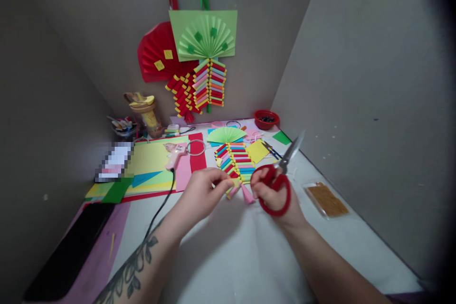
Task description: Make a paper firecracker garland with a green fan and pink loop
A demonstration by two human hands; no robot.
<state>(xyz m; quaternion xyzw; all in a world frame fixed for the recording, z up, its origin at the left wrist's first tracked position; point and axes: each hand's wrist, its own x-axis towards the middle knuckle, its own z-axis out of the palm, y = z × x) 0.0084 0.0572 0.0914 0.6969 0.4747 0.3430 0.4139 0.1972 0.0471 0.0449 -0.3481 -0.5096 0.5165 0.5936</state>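
My right hand is closed round the red handles of a pair of scissors, whose blades point up and away to the right. Between the thumb and fingertips of my left hand is a small yellow piece of paper. Just beyond both hands lies a paper firecracker string of coloured rolls with yellow ends, topped by a light green pleated fan. A pink paper tassel shows at its lower end, between my hands. My left hand partly covers the lower left rolls.
A pink glue gun with a black cord lies left on stacked coloured paper. Small dark-handled scissors rest on yellow paper. A red bowl, a clear packet of brown sticks and a phone flank the work. Finished fans hang behind.
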